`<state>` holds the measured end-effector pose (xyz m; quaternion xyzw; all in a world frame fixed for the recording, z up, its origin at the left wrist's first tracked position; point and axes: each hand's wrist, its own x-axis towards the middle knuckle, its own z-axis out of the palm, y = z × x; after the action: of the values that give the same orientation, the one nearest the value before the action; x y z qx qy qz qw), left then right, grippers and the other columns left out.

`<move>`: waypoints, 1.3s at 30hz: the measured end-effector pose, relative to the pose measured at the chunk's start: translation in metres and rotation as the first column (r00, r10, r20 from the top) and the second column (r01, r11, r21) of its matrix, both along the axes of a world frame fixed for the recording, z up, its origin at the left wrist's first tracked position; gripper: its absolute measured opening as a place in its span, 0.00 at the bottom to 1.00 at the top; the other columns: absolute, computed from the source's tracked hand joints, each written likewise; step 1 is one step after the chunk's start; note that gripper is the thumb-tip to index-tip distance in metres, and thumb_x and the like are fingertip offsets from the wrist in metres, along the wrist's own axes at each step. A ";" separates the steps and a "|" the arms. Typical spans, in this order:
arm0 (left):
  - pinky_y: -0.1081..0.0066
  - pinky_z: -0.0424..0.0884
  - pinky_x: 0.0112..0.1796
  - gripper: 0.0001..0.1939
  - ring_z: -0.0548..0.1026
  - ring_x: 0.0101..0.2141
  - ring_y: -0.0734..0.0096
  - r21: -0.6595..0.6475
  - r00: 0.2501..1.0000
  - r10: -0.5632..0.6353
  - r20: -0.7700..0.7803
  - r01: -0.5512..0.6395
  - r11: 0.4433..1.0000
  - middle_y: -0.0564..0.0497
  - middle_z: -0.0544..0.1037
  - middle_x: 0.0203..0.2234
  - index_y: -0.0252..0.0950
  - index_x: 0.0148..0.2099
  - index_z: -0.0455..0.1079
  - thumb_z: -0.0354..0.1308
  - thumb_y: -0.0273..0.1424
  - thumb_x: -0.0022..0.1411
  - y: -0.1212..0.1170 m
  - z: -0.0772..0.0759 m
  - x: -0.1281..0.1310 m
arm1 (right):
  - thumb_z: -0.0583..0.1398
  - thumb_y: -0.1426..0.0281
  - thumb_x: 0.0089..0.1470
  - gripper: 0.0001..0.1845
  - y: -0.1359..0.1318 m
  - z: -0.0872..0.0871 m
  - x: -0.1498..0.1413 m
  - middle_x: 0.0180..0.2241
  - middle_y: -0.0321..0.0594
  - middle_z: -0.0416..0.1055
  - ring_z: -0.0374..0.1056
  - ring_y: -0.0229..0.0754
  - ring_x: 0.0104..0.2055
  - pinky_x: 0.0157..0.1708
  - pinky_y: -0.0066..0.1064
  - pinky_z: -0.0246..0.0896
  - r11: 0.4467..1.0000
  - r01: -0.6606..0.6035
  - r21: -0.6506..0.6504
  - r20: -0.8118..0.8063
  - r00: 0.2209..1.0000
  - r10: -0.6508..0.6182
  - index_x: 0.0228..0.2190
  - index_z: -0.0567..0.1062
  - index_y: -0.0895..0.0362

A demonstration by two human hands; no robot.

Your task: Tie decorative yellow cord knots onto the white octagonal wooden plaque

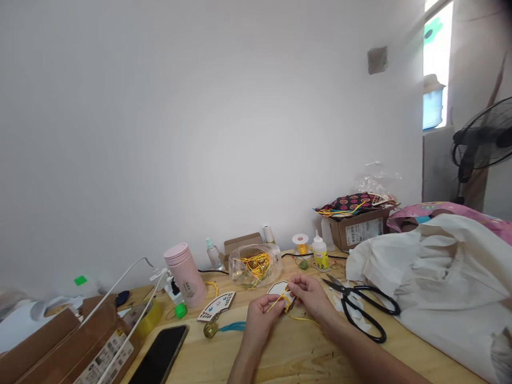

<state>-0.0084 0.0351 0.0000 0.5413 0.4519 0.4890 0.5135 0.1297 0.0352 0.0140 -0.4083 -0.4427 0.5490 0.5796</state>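
Note:
My left hand (259,316) pinches a yellow cord (277,303) between thumb and fingers. Opposite it, my right hand (310,296) has its fingertips closed on the same cord, whose loose end trails to the right beneath the wrist. Just behind the fingers lies a white plaque (276,288) with a dark edge, partly hidden by both hands. Left of my left hand, a blue tassel (232,326) with a gold bell (210,329) rests on the wood. A fan-shaped white plaque (217,306) with coloured marks lies behind the bell.
Black-handled scissors (362,304) lie right of my right hand. Behind stand a glue bottle (320,253), a cord spool (301,244) and a plastic bag of yellow cords (256,265). Leftward are a pink tumbler (186,274), a phone (160,354) and a cardboard box (88,341). White cloth (436,272) covers the right.

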 end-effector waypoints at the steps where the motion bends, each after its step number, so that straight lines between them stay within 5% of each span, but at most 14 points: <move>1: 0.74 0.65 0.25 0.14 0.72 0.22 0.70 0.002 1.000 -0.005 -0.009 0.005 1.000 0.48 0.77 0.20 0.30 0.27 0.72 0.63 0.34 0.35 -0.001 0.001 0.001 | 0.60 0.66 0.31 0.10 -0.001 0.001 0.001 0.16 0.31 0.63 0.57 0.32 0.18 0.17 0.22 0.50 0.999 -0.020 -0.037 -0.052 0.998 0.018 0.18 0.65 0.58; 10: 0.77 0.62 0.22 0.12 0.69 0.18 0.75 0.035 0.998 0.007 -0.059 -0.005 0.999 0.49 0.76 0.16 0.30 0.24 0.73 0.63 0.34 0.36 -0.003 0.000 0.002 | 0.59 0.72 0.31 0.08 -0.005 0.005 0.006 0.17 0.30 0.63 0.59 0.30 0.19 0.22 0.23 0.52 0.988 -0.113 -0.106 -0.267 0.960 0.082 0.21 0.65 0.59; 20: 0.73 0.65 0.27 0.13 0.72 0.23 0.68 0.069 0.996 0.037 -0.083 -0.031 0.997 0.46 0.78 0.21 0.31 0.25 0.74 0.62 0.35 0.36 -0.006 0.006 0.003 | 0.60 0.69 0.30 0.09 -0.005 0.013 0.006 0.15 0.28 0.59 0.56 0.30 0.18 0.18 0.23 0.52 0.988 0.073 0.137 -0.028 0.997 -0.070 0.18 0.64 0.58; 27: 0.71 0.66 0.29 0.12 0.72 0.24 0.66 0.066 0.996 0.053 -0.075 -0.048 0.997 0.45 0.78 0.22 0.31 0.25 0.74 0.62 0.35 0.36 -0.005 0.006 0.003 | 0.60 0.69 0.34 0.11 -0.007 0.021 0.014 0.11 0.22 0.48 0.39 0.23 0.10 0.09 0.17 0.31 0.994 -0.076 -0.072 -0.322 0.946 0.050 0.22 0.62 0.58; 32: 0.72 0.66 0.28 0.12 0.72 0.23 0.67 0.033 0.994 0.092 -0.059 -0.090 0.995 0.46 0.77 0.19 0.31 0.24 0.73 0.63 0.34 0.35 -0.006 0.006 0.003 | 0.59 0.66 0.37 0.11 -0.008 0.040 0.042 0.11 0.21 0.43 0.34 0.24 0.11 0.09 0.18 0.31 0.990 -0.079 0.113 -0.524 0.842 0.127 0.25 0.64 0.56; 35: 0.71 0.66 0.27 0.12 0.72 0.22 0.68 0.024 0.993 0.096 -0.071 -0.094 0.995 0.47 0.77 0.19 0.31 0.24 0.73 0.63 0.35 0.35 -0.006 0.008 0.003 | 0.57 0.62 0.41 0.10 -0.004 0.045 0.054 0.11 0.23 0.45 0.37 0.26 0.11 0.10 0.20 0.34 0.971 0.172 0.168 -0.465 0.882 -0.076 0.24 0.65 0.56; 37: 0.72 0.65 0.27 0.12 0.72 0.22 0.68 0.038 0.992 0.095 -0.081 -0.092 0.995 0.48 0.77 0.19 0.31 0.24 0.73 0.62 0.34 0.36 -0.005 0.008 0.002 | 0.55 0.61 0.42 0.10 -0.002 0.042 0.053 0.14 0.28 0.54 0.47 0.28 0.14 0.13 0.21 0.43 0.906 0.355 0.232 -0.247 0.922 -0.298 0.24 0.67 0.56; 39: 0.73 0.65 0.28 0.11 0.71 0.23 0.68 0.050 0.992 0.098 -0.076 -0.094 0.994 0.49 0.77 0.19 0.31 0.24 0.73 0.62 0.34 0.37 -0.004 0.007 0.001 | 0.56 0.62 0.41 0.11 -0.003 0.036 0.044 0.23 0.36 0.64 0.58 0.35 0.24 0.24 0.26 0.54 0.824 0.396 0.405 0.089 0.880 -0.466 0.23 0.70 0.57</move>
<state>-0.0075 0.0311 0.0073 0.5495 0.4859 0.5017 0.4585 0.1733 0.0324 0.0500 -0.4286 -0.4865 0.2683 0.7125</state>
